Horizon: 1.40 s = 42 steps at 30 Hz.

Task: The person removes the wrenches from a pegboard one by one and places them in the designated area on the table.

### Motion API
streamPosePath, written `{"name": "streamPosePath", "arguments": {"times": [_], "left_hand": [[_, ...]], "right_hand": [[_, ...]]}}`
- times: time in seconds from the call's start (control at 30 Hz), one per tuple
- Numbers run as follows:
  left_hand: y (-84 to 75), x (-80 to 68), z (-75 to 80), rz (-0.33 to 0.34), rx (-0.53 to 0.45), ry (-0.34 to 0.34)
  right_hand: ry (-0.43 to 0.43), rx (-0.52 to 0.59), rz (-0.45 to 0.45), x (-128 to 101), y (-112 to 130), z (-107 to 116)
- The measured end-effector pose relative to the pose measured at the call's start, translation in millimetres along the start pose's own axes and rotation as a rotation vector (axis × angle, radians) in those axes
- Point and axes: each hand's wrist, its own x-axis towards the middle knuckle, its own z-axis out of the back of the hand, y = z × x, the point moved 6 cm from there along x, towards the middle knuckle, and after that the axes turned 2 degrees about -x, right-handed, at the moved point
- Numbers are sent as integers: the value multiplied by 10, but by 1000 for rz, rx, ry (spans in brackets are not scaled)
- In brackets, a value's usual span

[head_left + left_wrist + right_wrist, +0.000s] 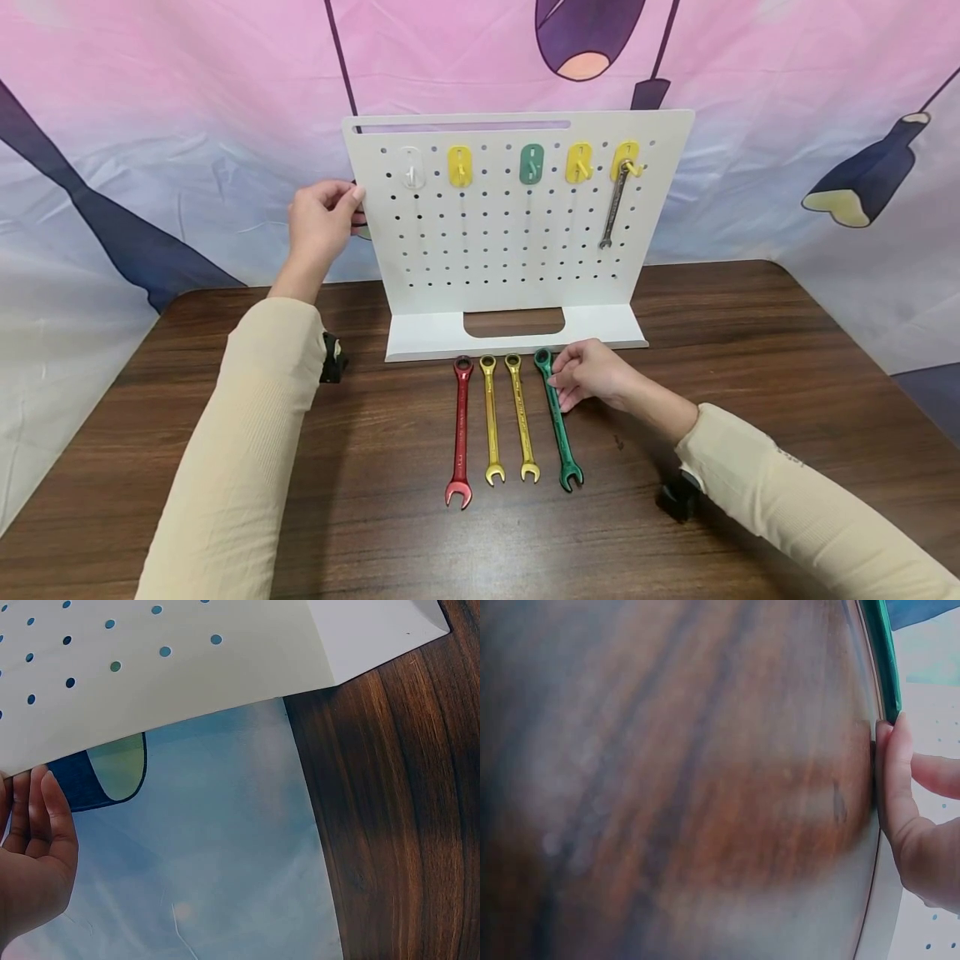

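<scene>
My left hand (321, 218) grips the left edge of a white pegboard stand (510, 292), thumb in front and fingertips behind it; the left wrist view also has these fingers (60, 817) at the edge. On the table, my right hand (592, 375) pinches a green ratchet wrench (561, 433) near its ring end. In the right wrist view, fingertips meet the green shaft (885, 667). To its left lie two yellow wrenches (491, 417) and a red wrench (461, 429), ring ends toward the stand. A silver wrench (615, 208) hangs from the rightmost yellow hook (625, 154).
Along the board's top sit a white hook (412, 167), more yellow hooks (460, 167) and a green hook (531, 164). The stand's base (427, 333) rests on the dark wooden table (390, 517). A printed cloth (225, 125) hangs close behind.
</scene>
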Motion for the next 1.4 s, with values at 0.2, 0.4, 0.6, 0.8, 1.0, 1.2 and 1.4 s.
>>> {"name": "streamPosePath", "arguments": {"times": [0.2,0.4,0.6,0.8,1.0,1.2,1.4], "left_hand": [[-1,-3,-4,4,-2,2],[-7,-4,-9,1,5,0],[3,-3,-7,5,2,2],[9,-4,-4,2,11,2],[3,0,-5,-11,9,2],[8,4,-6,-6,8,2],[9,-7,-6,-10,21,6]], "right_hand": [[-5,-5,-5,8,-12,-1],[-5,-25,-6,4,-2,-8],[1,-45,-9,4,1,-9],[9,-54,-3,6,-1,-8],[5,-59,7,-24,13,12],[-2,-78,4,-56,23,40],[18,-88,20,-72,28,56]]}}
